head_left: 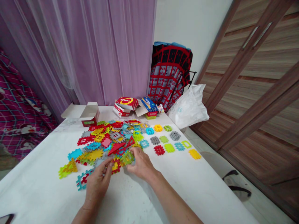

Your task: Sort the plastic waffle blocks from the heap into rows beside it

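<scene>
A heap of notched plastic building tiles (pixel 96 154) in red, yellow, blue, lime and grey lies on the white table. My left hand (pixel 99 179) is at the heap's near edge, fingers closed at the left side of a red square frame tile (pixel 118 162). Beside it, my right hand (pixel 143 164) has its thumb and fingers around a lime green tile (pixel 127 157). A red triangular tile (pixel 116 147) rests just beyond both hands. Left of my left hand lie a blue frame tile (pixel 80 183) and a lime and yellow tile (pixel 67 169).
Tiles stand apart in rows on the right, including a red stack (pixel 159 150) and a yellow tile (pixel 194 154). An open box (pixel 90 115) and several red and blue boxes (pixel 127 102) sit at the back. A white bag (pixel 189 107) leans at the table's right edge.
</scene>
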The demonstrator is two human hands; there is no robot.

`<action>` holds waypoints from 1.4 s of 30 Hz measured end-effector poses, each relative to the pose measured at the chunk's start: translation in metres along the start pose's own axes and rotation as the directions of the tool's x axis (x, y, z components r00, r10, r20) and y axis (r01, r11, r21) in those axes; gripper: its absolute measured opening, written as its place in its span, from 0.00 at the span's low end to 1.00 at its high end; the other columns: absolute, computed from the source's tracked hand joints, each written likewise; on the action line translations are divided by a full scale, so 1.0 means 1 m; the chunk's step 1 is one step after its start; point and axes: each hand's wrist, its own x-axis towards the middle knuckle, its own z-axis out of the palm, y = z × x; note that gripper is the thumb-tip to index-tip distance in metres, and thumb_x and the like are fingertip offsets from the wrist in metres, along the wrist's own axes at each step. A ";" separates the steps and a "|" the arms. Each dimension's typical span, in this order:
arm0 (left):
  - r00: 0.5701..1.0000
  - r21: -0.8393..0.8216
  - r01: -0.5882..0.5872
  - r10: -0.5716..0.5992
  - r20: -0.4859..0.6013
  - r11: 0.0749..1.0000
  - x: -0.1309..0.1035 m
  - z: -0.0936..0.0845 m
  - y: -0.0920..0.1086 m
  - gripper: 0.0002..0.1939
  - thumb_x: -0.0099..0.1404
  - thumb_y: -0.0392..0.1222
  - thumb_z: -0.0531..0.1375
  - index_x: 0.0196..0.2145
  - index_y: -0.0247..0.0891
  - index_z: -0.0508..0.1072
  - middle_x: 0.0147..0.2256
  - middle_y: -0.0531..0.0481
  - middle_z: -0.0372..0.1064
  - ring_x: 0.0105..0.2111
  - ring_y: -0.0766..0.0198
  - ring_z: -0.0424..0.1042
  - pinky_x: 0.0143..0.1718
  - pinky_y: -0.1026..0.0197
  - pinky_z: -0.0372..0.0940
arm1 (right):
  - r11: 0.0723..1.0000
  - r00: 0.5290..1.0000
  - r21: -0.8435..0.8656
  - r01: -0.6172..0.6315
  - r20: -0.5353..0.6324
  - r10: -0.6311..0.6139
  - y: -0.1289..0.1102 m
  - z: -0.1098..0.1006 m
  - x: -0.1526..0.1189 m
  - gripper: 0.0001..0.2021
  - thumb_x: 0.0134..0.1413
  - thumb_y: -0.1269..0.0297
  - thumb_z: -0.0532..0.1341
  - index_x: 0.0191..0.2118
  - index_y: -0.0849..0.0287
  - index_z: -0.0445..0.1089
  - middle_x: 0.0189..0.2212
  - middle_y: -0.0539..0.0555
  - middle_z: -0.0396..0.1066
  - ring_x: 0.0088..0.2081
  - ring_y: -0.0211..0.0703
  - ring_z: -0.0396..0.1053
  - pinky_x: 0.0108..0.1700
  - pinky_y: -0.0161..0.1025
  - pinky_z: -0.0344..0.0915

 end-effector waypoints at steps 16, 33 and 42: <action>0.859 -0.510 0.511 -0.387 0.335 0.692 0.003 0.005 0.011 0.31 0.48 0.65 0.65 0.40 0.36 0.76 0.17 0.59 0.66 0.14 0.71 0.62 0.17 0.66 0.58 | 0.960 0.984 0.218 0.174 -0.082 -0.159 -0.012 0.004 -0.004 0.25 0.44 0.67 0.66 0.51 0.56 0.63 0.46 0.56 0.71 0.48 0.47 0.69 0.51 0.43 0.65; 0.802 -0.568 0.594 -0.466 0.373 0.569 0.003 -0.004 0.034 0.28 0.44 0.61 0.68 0.36 0.38 0.73 0.12 0.62 0.61 0.12 0.73 0.57 0.15 0.70 0.45 | 0.939 0.952 0.186 0.290 -0.154 -0.263 -0.012 0.008 -0.006 0.26 0.44 0.68 0.69 0.51 0.55 0.64 0.46 0.57 0.69 0.48 0.49 0.68 0.50 0.47 0.67; 0.821 -0.583 0.569 -0.444 0.359 0.580 0.006 -0.005 0.032 0.24 0.43 0.59 0.68 0.31 0.39 0.72 0.12 0.62 0.62 0.11 0.74 0.56 0.14 0.70 0.46 | 0.889 0.893 0.106 0.445 0.016 -0.449 -0.006 -0.023 -0.002 0.25 0.49 0.67 0.66 0.55 0.54 0.65 0.57 0.58 0.66 0.57 0.49 0.63 0.59 0.49 0.60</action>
